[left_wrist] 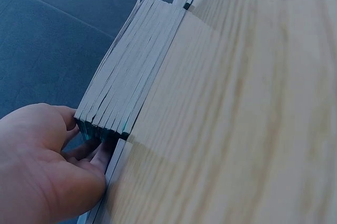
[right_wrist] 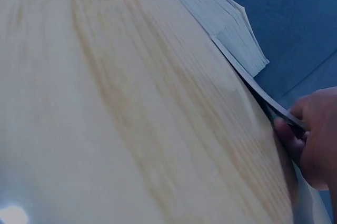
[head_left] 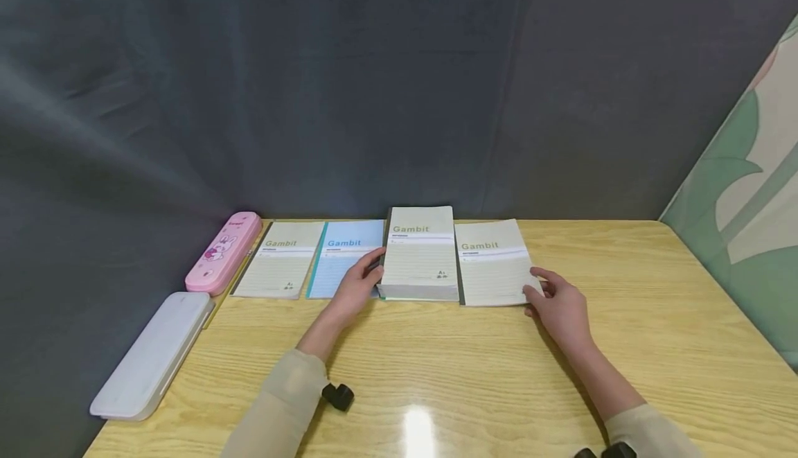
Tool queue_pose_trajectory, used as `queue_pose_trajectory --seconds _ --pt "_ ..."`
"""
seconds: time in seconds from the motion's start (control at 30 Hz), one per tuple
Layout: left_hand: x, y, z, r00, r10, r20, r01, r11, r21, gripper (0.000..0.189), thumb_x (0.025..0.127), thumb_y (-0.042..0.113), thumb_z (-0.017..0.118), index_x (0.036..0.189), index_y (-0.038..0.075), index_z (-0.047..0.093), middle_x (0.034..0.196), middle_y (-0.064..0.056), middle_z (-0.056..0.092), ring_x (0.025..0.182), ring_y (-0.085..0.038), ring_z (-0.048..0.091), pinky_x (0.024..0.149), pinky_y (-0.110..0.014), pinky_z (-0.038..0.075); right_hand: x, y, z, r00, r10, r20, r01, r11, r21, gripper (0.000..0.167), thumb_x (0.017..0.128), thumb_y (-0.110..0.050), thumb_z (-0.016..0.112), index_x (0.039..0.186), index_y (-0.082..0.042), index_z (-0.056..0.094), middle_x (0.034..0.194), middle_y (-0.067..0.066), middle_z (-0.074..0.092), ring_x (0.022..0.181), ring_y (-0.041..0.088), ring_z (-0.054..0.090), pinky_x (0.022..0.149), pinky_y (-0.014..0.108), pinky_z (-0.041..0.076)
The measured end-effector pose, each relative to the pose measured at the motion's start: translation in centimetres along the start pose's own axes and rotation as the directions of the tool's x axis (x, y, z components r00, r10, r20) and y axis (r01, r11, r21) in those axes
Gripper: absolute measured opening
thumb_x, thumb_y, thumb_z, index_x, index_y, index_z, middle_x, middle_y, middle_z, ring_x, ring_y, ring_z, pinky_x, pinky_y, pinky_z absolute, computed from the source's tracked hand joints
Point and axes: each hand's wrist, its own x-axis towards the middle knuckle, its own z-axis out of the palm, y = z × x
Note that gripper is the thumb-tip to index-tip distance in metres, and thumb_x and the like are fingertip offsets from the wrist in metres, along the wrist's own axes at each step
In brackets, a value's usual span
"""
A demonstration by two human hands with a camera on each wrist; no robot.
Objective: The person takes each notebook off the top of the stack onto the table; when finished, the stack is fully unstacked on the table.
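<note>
A thick stack of cream "Gambit" notebooks (head_left: pixel 419 257) stands at the middle of the row by the back edge. My left hand (head_left: pixel 357 288) is at its left side, over the right part of a blue notebook (head_left: pixel 339 271). In the left wrist view, fingertips touch the spine side of the stack (left_wrist: pixel 131 66). My right hand (head_left: pixel 561 309) pinches the right edge of a cream notebook (head_left: pixel 492 271) just right of the stack. The right wrist view shows that notebook (right_wrist: pixel 247 77) edge-on, its near end lifted and bent between thumb and fingers.
Another cream notebook (head_left: pixel 277 264) lies left of the blue one. A pink pencil case (head_left: pixel 224 253) and a white case (head_left: pixel 152 357) lie along the table's left edge. A dark curtain (head_left: pixel 399 84) hangs behind the wooden table (head_left: pixel 486 382).
</note>
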Motion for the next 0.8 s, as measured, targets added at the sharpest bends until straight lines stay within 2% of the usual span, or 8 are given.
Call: queue_pose_trajectory --seconds 0.07,0.13,0.27,0.4,0.5,0.57,0.7,0.8 --pt "0.0 -0.1 0.0 1.0 0.001 -0.003 -0.001 1.0 0.002 0.046 0.108 0.016 0.05 0.154 0.015 0.044 0.156 -0.014 0.041 0.143 -0.031 0.038 0.116 -0.045 0.035 0.0 0.0 0.0 0.996 -0.085 -0.008 0.083 0.982 -0.171 0.037 0.099 -0.013 0.066 0.132 0.004 0.063 0.114 0.03 0.066 0.096 0.034 0.068 0.081 0.048 0.057" --pt "0.1 -0.2 0.0 1.0 0.007 -0.002 -0.007 1.0 -0.001 0.046 0.108 0.016 0.051 0.154 0.014 0.045 0.156 -0.014 0.041 0.143 -0.031 0.039 0.116 -0.044 0.035 0.0 0.0 0.0 0.988 -0.156 0.008 0.152 0.949 -0.276 0.033 0.098 -0.012 0.066 0.126 0.005 0.066 0.116 0.03 0.066 0.107 0.041 0.063 0.089 0.054 0.052" --pt "-0.6 1.0 0.0 1.0 0.011 0.016 -0.011 1.0 -0.009 0.047 0.108 0.013 0.049 0.154 0.008 0.042 0.156 -0.019 0.04 0.142 -0.035 0.038 0.115 -0.047 0.036 -0.2 0.0 0.2 0.964 -0.264 0.042 0.261 0.892 -0.369 0.025 0.095 -0.01 0.069 0.116 0.003 0.072 0.107 0.028 0.063 0.099 0.044 0.06 0.08 0.056 0.053" --pt "-0.7 1.5 -0.1 0.999 0.001 0.034 0.0 1.0 -0.016 0.048 0.108 0.008 0.048 0.154 0.002 0.039 0.156 -0.022 0.039 0.142 -0.037 0.037 0.115 -0.048 0.036 -0.3 -0.1 0.4 0.939 -0.344 0.017 0.317 0.844 -0.434 0.018 0.09 -0.01 0.074 0.104 0.001 0.077 0.112 0.029 0.057 0.099 0.046 0.054 0.076 0.057 0.05" --pt "0.1 0.1 -0.2 1.0 -0.005 0.029 0.006 0.999 -0.032 0.049 0.108 0.009 0.048 0.155 0.004 0.038 0.156 -0.02 0.038 0.143 -0.036 0.037 0.115 -0.048 0.035 -0.1 -0.3 0.9 0.924 -0.38 -0.03 0.339 0.854 -0.395 0.016 0.089 -0.008 0.076 0.101 0.003 0.076 0.117 0.029 0.056 0.103 0.048 0.054 0.082 0.059 0.049" --pt "0.4 -0.5 -0.1 1.0 -0.002 0.023 0.003 0.999 -0.041 0.049 0.108 0.01 0.049 0.155 0.005 0.039 0.157 -0.019 0.038 0.143 -0.036 0.036 0.116 -0.048 0.035 0.2 -0.5 1.6 0.921 -0.385 -0.066 0.344 0.879 -0.33 0.015 0.091 -0.006 0.074 0.103 0.003 0.075 0.112 0.023 0.06 0.097 0.041 0.059 0.08 0.052 0.052" --pt "0.4 -0.6 -0.1 1.0 0.005 0.011 -0.004 0.999 -0.037 0.048 0.108 0.013 0.051 0.155 0.009 0.041 0.156 -0.017 0.04 0.143 -0.034 0.037 0.116 -0.047 0.034 0.8 -1.5 3.6 0.946 -0.304 -0.112 0.292 0.949 -0.117 0.015 0.095 -0.007 0.069 0.109 -0.001 0.075 0.102 0.012 0.068 0.085 0.024 0.064 0.072 0.024 0.054" --pt "0.4 -0.5 -0.1 1.0 0.002 -0.002 -0.002 1.0 -0.026 0.047 0.107 0.016 0.052 0.154 0.013 0.045 0.155 -0.014 0.042 0.143 -0.031 0.039 0.116 -0.045 0.035 1.1 -2.8 5.4 0.971 -0.215 -0.104 0.221 0.975 0.041 0.018 0.098 -0.01 0.067 0.113 -0.004 0.074 0.103 0.01 0.07 0.09 0.02 0.064 0.075 0.011 0.049"
